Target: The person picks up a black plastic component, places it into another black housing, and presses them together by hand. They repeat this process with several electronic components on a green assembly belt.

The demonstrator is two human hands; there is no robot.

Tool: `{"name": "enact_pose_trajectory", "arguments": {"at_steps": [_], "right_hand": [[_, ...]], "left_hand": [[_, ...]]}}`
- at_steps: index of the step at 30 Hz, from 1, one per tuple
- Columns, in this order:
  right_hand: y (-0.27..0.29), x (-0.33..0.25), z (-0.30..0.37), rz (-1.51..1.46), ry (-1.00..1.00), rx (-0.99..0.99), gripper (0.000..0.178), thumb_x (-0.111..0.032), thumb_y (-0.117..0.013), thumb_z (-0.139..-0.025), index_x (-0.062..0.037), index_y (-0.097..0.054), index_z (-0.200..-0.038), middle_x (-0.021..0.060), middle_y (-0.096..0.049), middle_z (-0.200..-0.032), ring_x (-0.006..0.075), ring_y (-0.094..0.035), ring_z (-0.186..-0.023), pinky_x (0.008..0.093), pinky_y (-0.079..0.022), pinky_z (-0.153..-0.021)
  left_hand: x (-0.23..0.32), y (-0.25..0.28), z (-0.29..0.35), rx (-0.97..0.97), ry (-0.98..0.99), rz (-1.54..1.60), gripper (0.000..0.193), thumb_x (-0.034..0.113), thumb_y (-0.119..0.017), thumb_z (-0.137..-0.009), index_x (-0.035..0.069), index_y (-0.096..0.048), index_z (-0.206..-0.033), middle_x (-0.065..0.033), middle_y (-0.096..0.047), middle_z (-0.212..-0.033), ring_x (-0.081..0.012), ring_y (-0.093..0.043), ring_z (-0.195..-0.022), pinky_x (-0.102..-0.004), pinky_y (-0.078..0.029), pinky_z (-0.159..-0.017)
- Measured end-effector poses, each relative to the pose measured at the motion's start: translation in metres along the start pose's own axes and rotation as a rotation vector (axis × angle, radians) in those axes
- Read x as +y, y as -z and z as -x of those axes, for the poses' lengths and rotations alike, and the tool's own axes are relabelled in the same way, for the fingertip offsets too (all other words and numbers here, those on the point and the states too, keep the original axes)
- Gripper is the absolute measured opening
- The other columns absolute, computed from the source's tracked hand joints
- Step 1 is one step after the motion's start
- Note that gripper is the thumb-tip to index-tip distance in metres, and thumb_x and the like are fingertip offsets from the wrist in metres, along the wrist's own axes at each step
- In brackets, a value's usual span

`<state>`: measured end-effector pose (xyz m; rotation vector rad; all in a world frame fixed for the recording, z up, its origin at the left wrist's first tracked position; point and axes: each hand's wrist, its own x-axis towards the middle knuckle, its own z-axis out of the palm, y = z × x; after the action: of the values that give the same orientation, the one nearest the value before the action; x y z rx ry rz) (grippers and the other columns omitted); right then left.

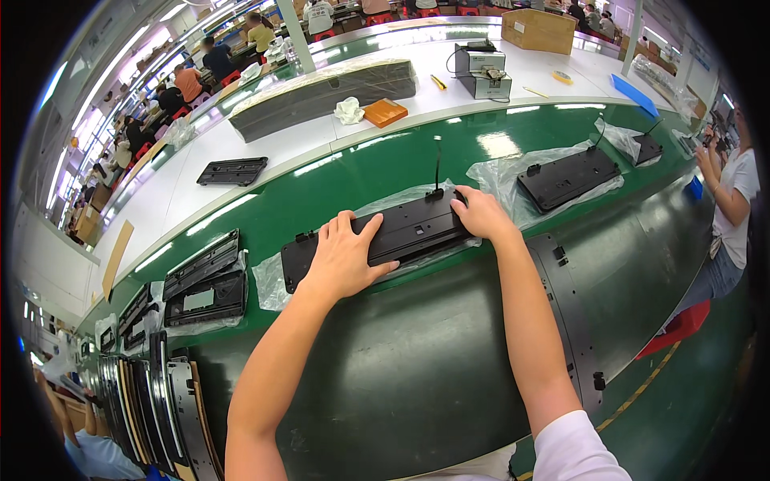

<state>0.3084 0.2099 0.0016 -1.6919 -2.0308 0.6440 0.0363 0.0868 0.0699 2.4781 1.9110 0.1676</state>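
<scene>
A long flat black keyboard case (413,228) lies across clear plastic film on the green belt in front of me. A short black cable (438,164) stands up from its far edge. My left hand (346,255) is over the left half, fingers bent over the top and thumb along the near side. At the right end, my right hand (481,215) grips the corner, its fingertips on the top surface. Under the near edge a second dark layer shows, slightly apart from the upper one.
More black cases (568,178) lie on film to the right, and open case halves (207,276) to the left. A row of upright panels (160,409) stands at lower left. Beyond the belt are a long wrapped block (325,94), an orange box (386,112) and a grey device (481,70). A co-worker (726,188) is at right.
</scene>
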Motion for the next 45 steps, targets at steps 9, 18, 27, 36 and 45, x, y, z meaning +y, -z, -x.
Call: {"name": "enact_pose_trajectory", "arguments": {"at_steps": [9,18,27,36,45], "right_hand": [[0.001,0.013,0.005,0.040,0.018,0.028,0.052,-0.038,-0.060,-0.103,-0.0114,-0.056,-0.148,0.0265,-0.064,-0.135,0.0439,-0.060,-0.127,0.0525,-0.047,-0.109],[-0.019,0.037,-0.011,-0.103,0.236,0.338,0.032,-0.026,-0.060,-0.104,-0.0065,-0.073,-0.125,0.0278,-0.073,-0.111,0.0479,-0.066,-0.110,0.0528,-0.052,-0.099],[0.013,0.056,-0.044,0.049,0.118,0.024,0.032,-0.026,-0.061,-0.103,-0.0053,-0.075,-0.124,0.0241,-0.074,-0.114,0.0419,-0.071,-0.108,0.0446,-0.054,-0.097],[0.051,0.024,-0.067,0.147,-0.119,-0.296,0.031,-0.029,-0.060,-0.104,-0.0072,-0.078,-0.116,0.0135,-0.071,-0.088,0.0256,-0.070,-0.065,0.0397,-0.062,-0.054],[0.064,0.019,-0.073,0.230,-0.221,-0.414,0.037,-0.036,-0.061,-0.104,-0.0088,-0.077,-0.124,0.0126,-0.075,-0.103,0.0256,-0.072,-0.083,0.0423,-0.066,-0.065]], "left_hand": [[0.003,-0.007,-0.005,-0.005,-0.039,0.006,0.088,0.061,-0.080,-0.083,0.014,-0.053,-0.153,-0.0292,-0.044,-0.146,-0.0463,-0.045,-0.136,-0.0533,-0.037,-0.118],[-0.004,-0.022,0.001,0.146,-0.073,-0.011,0.074,0.057,-0.076,-0.089,0.013,-0.058,-0.146,-0.0290,-0.050,-0.146,-0.0457,-0.046,-0.138,-0.0580,-0.034,-0.118],[-0.058,-0.019,0.041,0.447,0.190,0.084,0.049,0.040,-0.078,-0.091,0.008,-0.070,-0.127,-0.0227,-0.063,-0.138,-0.0436,-0.065,-0.118,-0.0477,-0.051,-0.103],[-0.082,-0.013,0.026,0.493,0.133,0.351,0.038,0.036,-0.073,-0.096,0.003,-0.075,-0.113,-0.0194,-0.076,-0.107,-0.0405,-0.071,-0.098,-0.0456,-0.056,-0.085],[-0.072,-0.001,0.021,0.347,0.194,0.358,0.035,0.029,-0.077,-0.096,0.003,-0.072,-0.118,-0.0197,-0.075,-0.099,-0.0327,-0.073,-0.083,-0.0392,-0.056,-0.076]]}}
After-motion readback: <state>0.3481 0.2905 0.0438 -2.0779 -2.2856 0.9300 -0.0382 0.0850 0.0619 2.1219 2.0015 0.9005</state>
